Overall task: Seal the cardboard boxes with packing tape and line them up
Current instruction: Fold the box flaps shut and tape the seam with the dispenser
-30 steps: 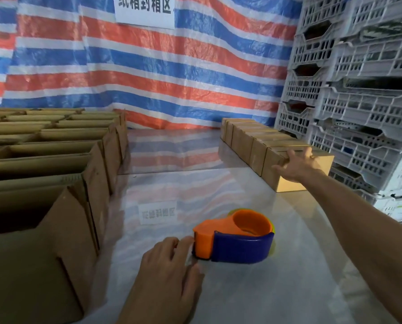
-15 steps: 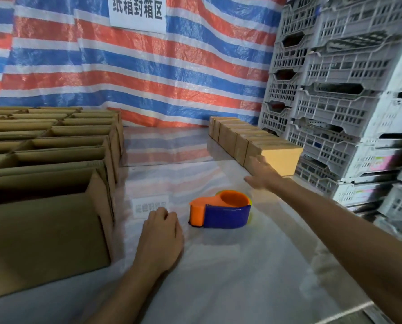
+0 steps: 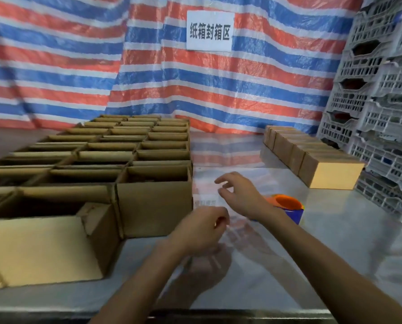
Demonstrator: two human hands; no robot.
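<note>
Several open cardboard boxes (image 3: 153, 202) stand packed in rows on the left of the table. A row of sealed boxes (image 3: 330, 174) runs along the right side toward the back. The orange and blue tape dispenser (image 3: 288, 206) sits on the table, partly hidden behind my right wrist. My right hand (image 3: 242, 195) hovers above the table with fingers spread, just left of the dispenser and right of the nearest open box. My left hand (image 3: 202, 228) is loosely curled above the table near that box's front corner, holding nothing.
The shiny metal table (image 3: 312, 265) stretches to a front edge at the bottom. Stacked grey plastic crates (image 3: 382, 113) rise at the right behind the sealed boxes. A striped tarp with a white sign (image 3: 209, 31) hangs behind.
My right hand has drawn back from the sealed row to hover beside the tape dispenser. My left hand lifted off the table and curled. The view swung left.
</note>
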